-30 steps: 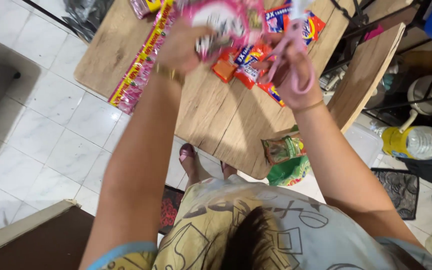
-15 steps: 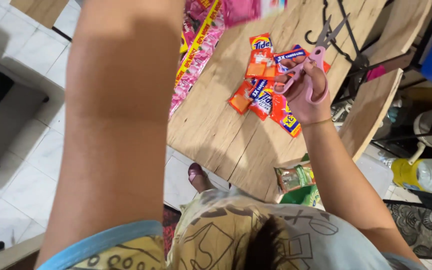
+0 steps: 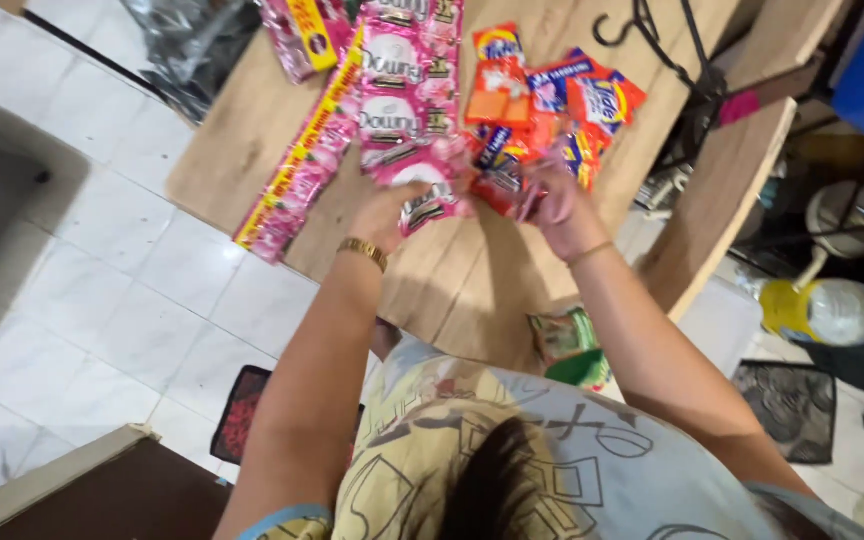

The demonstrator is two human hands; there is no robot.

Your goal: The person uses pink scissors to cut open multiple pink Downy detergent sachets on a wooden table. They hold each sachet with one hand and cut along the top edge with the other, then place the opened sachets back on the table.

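We saw the left hand (image 3: 384, 215) pinching the near end of a pink sachet strip (image 3: 404, 100) running lengthwise toward the worktop's (image 3: 452, 290) far edge, while the right hand's (image 3: 552, 205) blurred fingers hid their grip beside it.

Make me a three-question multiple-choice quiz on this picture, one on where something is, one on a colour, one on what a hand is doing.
1. Where do the orange sachets lie?
A. on the wooden table
B. on the tiled floor
C. in a box

2. What colour is the sachet strip at the left hand?
A. green
B. pink
C. white

3. What is the left hand doing?
A. hanging free
B. resting on the floor
C. gripping the strip's lower end

Answers: 1 A, they lie on the tabletop near the right hand; 2 B, the strip is pink; 3 C, the fingers close on its bottom sachet.
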